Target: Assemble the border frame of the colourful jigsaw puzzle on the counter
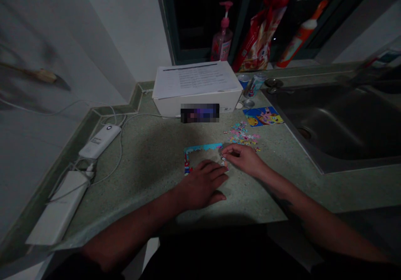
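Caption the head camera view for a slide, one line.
Left hand at a part-built jigsaw puzzle, right hand pinching a piece, loose pieces beside them on a speckled green counter.

Right grip (pixel 241 159) pinched small at the fingertips (pixel 224 154); just beside it, left grip (pixel 202 186) flat and palm down, fingers (pixel 216 179) a little spread; left forearm (pixel 134 230) and right forearm (pixel 310 204) stretched forward.

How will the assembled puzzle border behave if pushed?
The border looks thin and light, so it would probably slide easily on the counter. Made of narrow rows of small pieces, it likely separates at joints rather than moving whole.
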`<move>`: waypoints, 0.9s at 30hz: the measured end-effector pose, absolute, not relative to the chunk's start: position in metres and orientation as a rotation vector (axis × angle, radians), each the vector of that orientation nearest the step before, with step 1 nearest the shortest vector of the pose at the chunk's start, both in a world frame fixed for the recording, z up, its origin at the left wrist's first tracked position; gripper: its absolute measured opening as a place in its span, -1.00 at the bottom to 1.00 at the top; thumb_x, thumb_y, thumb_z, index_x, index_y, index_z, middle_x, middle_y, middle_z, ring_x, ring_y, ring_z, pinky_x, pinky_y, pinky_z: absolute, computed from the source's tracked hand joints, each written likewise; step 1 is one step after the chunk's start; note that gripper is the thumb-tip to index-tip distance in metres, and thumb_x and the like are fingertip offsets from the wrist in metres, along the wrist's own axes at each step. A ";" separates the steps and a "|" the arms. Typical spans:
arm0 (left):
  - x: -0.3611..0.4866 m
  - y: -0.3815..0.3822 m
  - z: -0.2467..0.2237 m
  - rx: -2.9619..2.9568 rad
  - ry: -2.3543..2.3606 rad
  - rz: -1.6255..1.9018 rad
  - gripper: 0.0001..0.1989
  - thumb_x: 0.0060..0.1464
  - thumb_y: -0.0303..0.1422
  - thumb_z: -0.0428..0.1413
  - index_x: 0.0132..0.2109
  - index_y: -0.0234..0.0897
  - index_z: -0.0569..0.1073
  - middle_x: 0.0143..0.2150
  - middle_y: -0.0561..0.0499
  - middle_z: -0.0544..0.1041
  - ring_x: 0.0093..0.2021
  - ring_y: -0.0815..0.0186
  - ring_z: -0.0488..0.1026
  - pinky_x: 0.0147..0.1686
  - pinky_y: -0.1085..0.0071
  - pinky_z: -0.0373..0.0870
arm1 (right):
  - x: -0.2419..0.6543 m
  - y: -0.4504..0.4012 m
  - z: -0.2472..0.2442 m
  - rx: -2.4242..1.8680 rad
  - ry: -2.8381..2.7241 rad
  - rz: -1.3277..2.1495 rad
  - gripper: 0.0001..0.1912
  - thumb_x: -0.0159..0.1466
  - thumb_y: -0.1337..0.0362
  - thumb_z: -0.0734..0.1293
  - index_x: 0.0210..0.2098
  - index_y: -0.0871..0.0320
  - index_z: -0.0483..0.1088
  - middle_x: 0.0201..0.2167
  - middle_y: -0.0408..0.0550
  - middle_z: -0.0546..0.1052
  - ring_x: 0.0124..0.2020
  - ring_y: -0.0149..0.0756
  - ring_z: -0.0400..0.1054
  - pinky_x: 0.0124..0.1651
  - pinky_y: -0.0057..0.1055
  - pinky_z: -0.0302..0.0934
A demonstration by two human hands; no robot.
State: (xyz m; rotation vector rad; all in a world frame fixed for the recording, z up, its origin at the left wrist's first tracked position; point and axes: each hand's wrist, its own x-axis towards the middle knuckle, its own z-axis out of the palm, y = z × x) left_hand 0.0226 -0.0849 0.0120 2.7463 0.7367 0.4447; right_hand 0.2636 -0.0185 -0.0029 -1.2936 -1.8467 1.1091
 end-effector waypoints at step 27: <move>0.022 -0.086 0.012 2.803 0.724 0.396 -0.45 0.39 0.00 0.14 0.30 -0.30 0.41 0.43 -0.18 0.43 0.39 -0.01 0.34 0.44 -0.02 0.12 | 0.257 -0.028 0.007 -1.314 -2.108 0.687 -0.94 0.29 0.35 0.43 -0.25 0.07 0.56 -0.36 -0.12 0.52 -0.35 -0.26 0.42 -0.23 -0.32 0.28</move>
